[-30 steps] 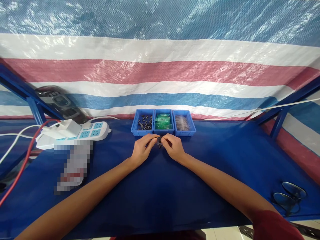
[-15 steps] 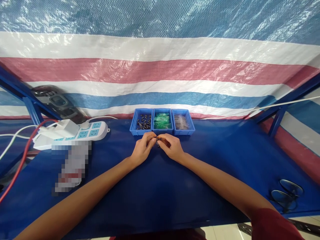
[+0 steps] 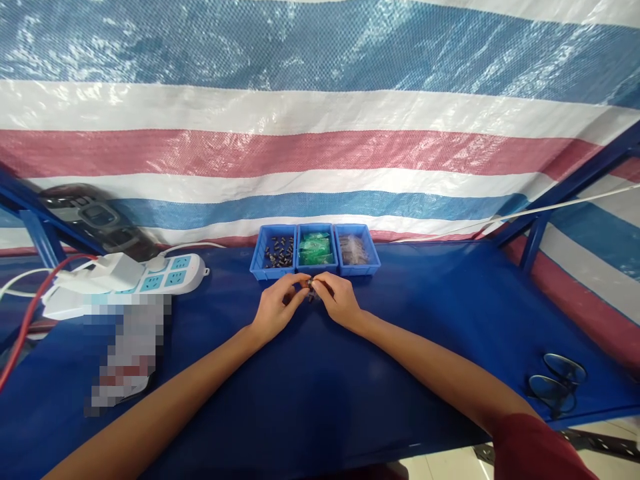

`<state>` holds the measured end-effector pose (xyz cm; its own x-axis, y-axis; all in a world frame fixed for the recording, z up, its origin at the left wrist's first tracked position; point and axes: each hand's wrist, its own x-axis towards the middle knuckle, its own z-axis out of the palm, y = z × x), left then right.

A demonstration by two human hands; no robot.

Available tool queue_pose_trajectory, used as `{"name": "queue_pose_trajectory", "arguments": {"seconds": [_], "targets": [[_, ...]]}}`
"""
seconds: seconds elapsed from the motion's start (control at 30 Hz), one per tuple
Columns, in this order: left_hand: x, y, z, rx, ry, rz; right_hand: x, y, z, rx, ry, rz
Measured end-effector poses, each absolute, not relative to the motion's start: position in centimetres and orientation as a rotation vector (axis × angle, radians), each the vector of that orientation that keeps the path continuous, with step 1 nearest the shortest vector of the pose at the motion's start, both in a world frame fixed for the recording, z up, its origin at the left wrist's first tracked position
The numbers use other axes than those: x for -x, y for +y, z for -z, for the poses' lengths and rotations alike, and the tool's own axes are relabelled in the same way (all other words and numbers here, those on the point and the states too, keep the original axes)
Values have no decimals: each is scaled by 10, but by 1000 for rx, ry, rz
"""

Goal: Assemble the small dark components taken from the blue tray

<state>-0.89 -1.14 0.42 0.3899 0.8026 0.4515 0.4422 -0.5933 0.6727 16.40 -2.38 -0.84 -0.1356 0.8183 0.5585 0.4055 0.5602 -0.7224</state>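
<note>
My left hand and my right hand meet fingertip to fingertip over the blue table cover, pinching a small dark part between them. Just beyond the fingers stand three small blue bins side by side. The left bin holds several small dark pieces, the middle bin holds green packets, and the right bin holds brownish pieces in clear bags. What exactly the small part is cannot be made out.
A white power strip with a plugged adapter and red and white cables lies at the left. A dark device leans against the striped tarp. A blurred object lies front left. Eyeglasses rest near the right front edge.
My hands stay joined on the small part, fingers shifting slightly. The view has tilted up and drifted, so everything sits a little lower and to the left in the picture.
</note>
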Motion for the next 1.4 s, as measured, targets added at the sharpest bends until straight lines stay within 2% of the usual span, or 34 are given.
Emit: {"name": "queue_pose_trajectory", "arguments": {"seconds": [0.7,1.03,1.4], "targets": [[8,-12,-3,-2211,1123,-1221,-167,-24,11,1034,-1840,-495],[13,-10,15,-2030,1091,-1161,-164,-26,8,1012,-1792,-493],[11,-11,10,-2057,1043,-1085,-161,-24,17,920,-1831,-468]]}}
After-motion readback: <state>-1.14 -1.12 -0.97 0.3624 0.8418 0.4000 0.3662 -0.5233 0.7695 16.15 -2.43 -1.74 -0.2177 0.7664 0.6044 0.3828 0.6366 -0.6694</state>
